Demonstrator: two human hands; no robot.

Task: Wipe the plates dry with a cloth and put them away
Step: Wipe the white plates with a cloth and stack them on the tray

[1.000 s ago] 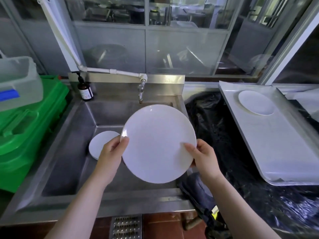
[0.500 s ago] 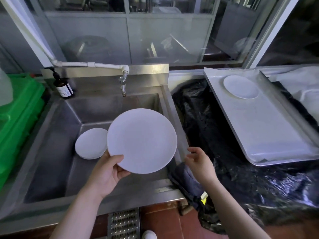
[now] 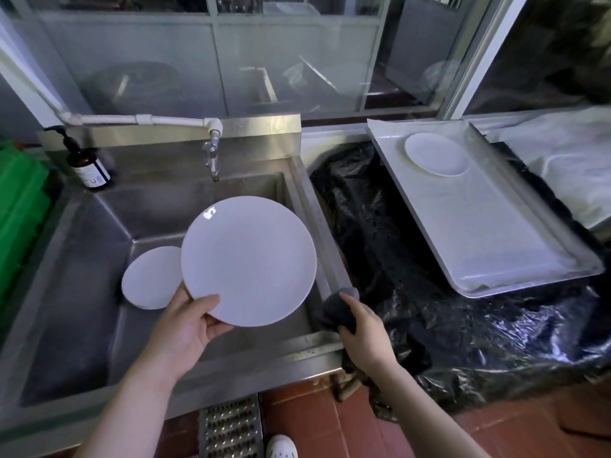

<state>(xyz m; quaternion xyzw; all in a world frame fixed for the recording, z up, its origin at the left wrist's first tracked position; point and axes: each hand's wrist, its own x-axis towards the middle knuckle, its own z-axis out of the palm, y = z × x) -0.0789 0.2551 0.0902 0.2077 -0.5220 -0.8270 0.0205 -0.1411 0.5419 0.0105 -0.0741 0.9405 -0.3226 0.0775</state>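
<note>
Drying a plate at the sink. The left hand [image 3: 186,320] holds a large white plate [image 3: 248,261] above the right half of the steel sink [image 3: 79,266], thumb curled over the near rim and fingers hidden beneath, with the face tilted toward the viewer. The right hand [image 3: 362,328] is closed round a dark cloth [image 3: 334,307] bunched at the sink's front right corner, just beside the plate's lower right edge but not yet touching it. A stack of smaller plates [image 3: 150,279] rests on the sink floor to the left, partly behind the held plate. One dried plate [image 3: 436,154] lies at the far end of a metal tray [image 3: 496,246] on the bench, which is draped in black plastic sheeting [image 3: 380,233]; this is probably where finished plates go.

The step in hand appears to be bringing cloth to plate. For good work, spread the cloth over the palm instead of keeping it wadded, sweep from centre to rim, then turn the plate for the underside. The one-handed edge grip on a wet plate may slip, so wiping pressure should be met by the fingers underneath, with the plate kept over the sink.
</note>
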